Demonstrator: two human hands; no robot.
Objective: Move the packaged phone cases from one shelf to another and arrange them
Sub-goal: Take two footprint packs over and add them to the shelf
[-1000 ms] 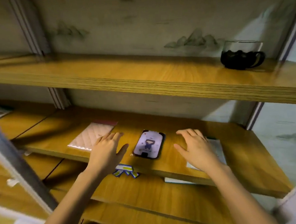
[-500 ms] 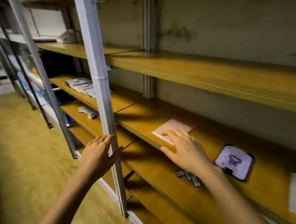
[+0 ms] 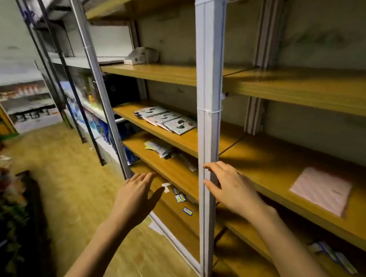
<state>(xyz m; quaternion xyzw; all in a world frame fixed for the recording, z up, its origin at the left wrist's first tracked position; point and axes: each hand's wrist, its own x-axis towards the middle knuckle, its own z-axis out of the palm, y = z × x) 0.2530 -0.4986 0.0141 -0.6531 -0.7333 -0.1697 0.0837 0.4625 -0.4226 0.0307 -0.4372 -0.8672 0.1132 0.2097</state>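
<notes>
Far left I see an aisle with a yellow-brown floor (image 3: 69, 188) and distant racks, too blurred for me to read any of their labels. Moving right, my left hand (image 3: 136, 197) hangs in the air in front of the left shelf bay, fingers spread, palm down, holding nothing. Just past its thumb lie a few small blue and yellow tags (image 3: 182, 200) on a lower board; any print on them is too small for me to make out.

Above that, on the middle board of the left bay, sits a row of packaged phone cases (image 3: 166, 119), overlapping one another in a line that runs away from me. Their fronts show dark footprint-like marks; I can read no words or brand. One board lower there is a loose pile of flat packets (image 3: 159, 147), with writing I cannot read. On the upper board stands a pale boxy device (image 3: 140, 55) with buttons.

The white upright post (image 3: 208, 119) splits the two bays. My right hand (image 3: 230, 187) is open too, fingers loosely splayed, with the fingertips touching or just beside that post at the front edge of the right bay's middle shelf (image 3: 265, 167); it grips nothing.

Further right on that same shelf lies one flat pink quilted package (image 3: 322, 189), well apart from my right hand. No lettering on it is legible.
</notes>
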